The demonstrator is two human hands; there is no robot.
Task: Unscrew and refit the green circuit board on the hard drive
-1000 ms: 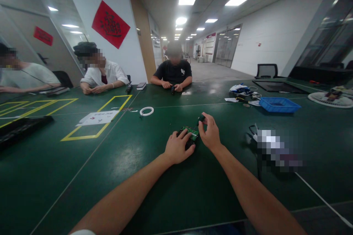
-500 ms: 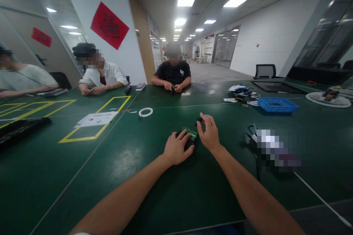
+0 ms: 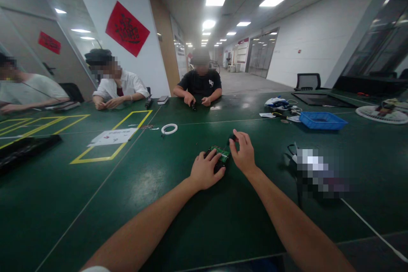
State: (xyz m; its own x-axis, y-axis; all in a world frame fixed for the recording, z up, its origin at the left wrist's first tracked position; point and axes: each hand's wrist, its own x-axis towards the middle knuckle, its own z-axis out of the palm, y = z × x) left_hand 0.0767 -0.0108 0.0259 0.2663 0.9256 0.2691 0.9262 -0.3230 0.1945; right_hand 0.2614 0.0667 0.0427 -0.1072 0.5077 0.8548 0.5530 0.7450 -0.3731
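My left hand [image 3: 207,171] lies with spread fingers over a black device with a green circuit board [image 3: 224,153], pressing it against the green table [image 3: 178,221]. The board shows beyond my fingertips, and part of the black body is hidden under the hand. Just right of the board, my right hand [image 3: 243,151] is closed in a pinch on a small dark tool [image 3: 232,138] with a bit of red, held above the board's right edge. Its shape is mostly hidden by my fingers.
A white ring [image 3: 169,129] and a paper sheet [image 3: 113,137] lie ahead left. At right are a blue tray [image 3: 323,120], a pixelated object [image 3: 318,170] with a cable and a white fan grille [image 3: 381,114]. Three people sit across and to the left.
My hands stay nearly in place over the board; the view has shifted slightly. The person opposite has moved their hands apart, with a dark object in one.
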